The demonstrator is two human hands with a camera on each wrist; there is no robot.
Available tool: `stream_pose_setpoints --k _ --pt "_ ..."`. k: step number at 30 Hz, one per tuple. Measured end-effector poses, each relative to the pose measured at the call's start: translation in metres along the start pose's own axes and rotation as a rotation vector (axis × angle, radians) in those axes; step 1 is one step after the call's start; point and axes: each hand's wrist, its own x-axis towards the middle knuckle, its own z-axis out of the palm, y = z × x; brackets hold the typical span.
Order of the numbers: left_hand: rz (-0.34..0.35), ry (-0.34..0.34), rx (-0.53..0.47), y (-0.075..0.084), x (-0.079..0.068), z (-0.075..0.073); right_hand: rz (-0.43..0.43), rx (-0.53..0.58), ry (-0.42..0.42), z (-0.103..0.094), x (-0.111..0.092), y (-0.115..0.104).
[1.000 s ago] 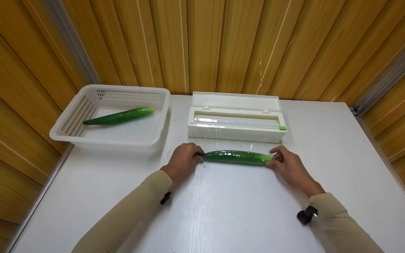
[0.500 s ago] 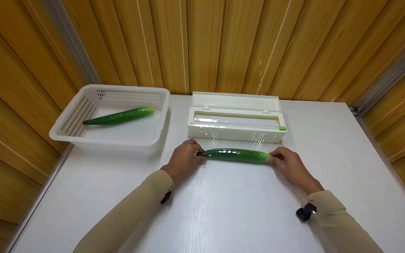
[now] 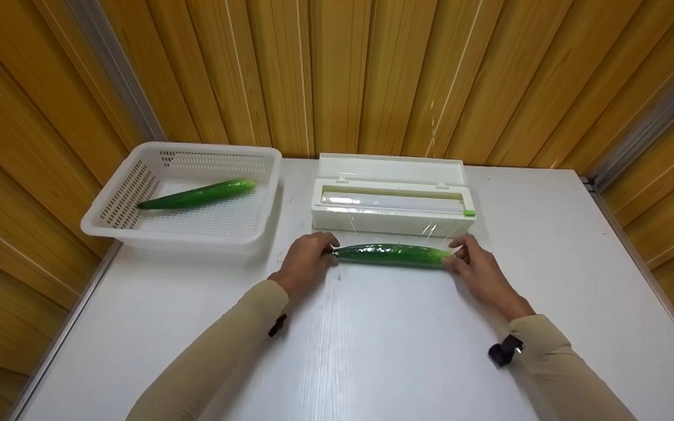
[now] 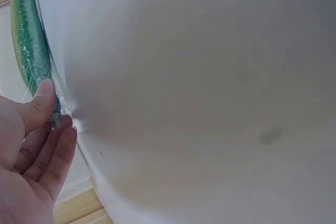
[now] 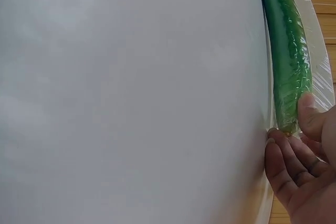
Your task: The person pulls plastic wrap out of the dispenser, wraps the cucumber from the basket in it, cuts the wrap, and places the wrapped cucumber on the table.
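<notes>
A green cucumber (image 3: 392, 255) wrapped in clear cling film lies crosswise in front of the white cling film dispenser (image 3: 392, 222). Film stretches from the dispenser's roll (image 3: 389, 202) down to it. My left hand (image 3: 305, 262) holds the dark, narrow end; in the left wrist view the thumb lies on the wrapped cucumber (image 4: 30, 35) and the fingertips curl around its tip. At the pale end, my right hand (image 3: 480, 270) grips with the thumb on the near part of the cucumber (image 5: 289, 51) and the fingers bent at its tip.
A white perforated basket (image 3: 182, 238) stands at the left with another cucumber (image 3: 196, 195) inside. The dispenser's lid (image 3: 392, 166) is raised at the back, and a green slider (image 3: 469, 213) sits at its right end. Wood-patterned panels (image 3: 337, 76) border the white table (image 3: 384, 351).
Both hands and the cucumber between them have shifted slightly toward the dispenser. The fingers have changed their hold on the ends, and the glints on the film between cucumber and dispenser have changed.
</notes>
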Motion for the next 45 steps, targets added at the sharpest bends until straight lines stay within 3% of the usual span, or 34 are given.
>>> stream_pose_setpoints --k 16,25,31,45 --pt "-0.045 0.001 0.076 0.005 0.0099 -0.0011 0.021 0.021 0.011 -0.0006 0.0039 0.0003" --pt "-0.067 0.006 -0.031 -0.0017 0.004 -0.0016 0.084 0.021 0.027 -0.0017 0.0084 0.0029" --pt "-0.071 -0.001 -0.071 -0.0043 0.0038 -0.0009 0.082 0.012 0.051 -0.0008 0.0083 0.0028" --pt "-0.052 0.022 -0.074 -0.0037 0.0015 0.0005 0.088 0.009 0.054 0.0006 0.0082 0.0062"
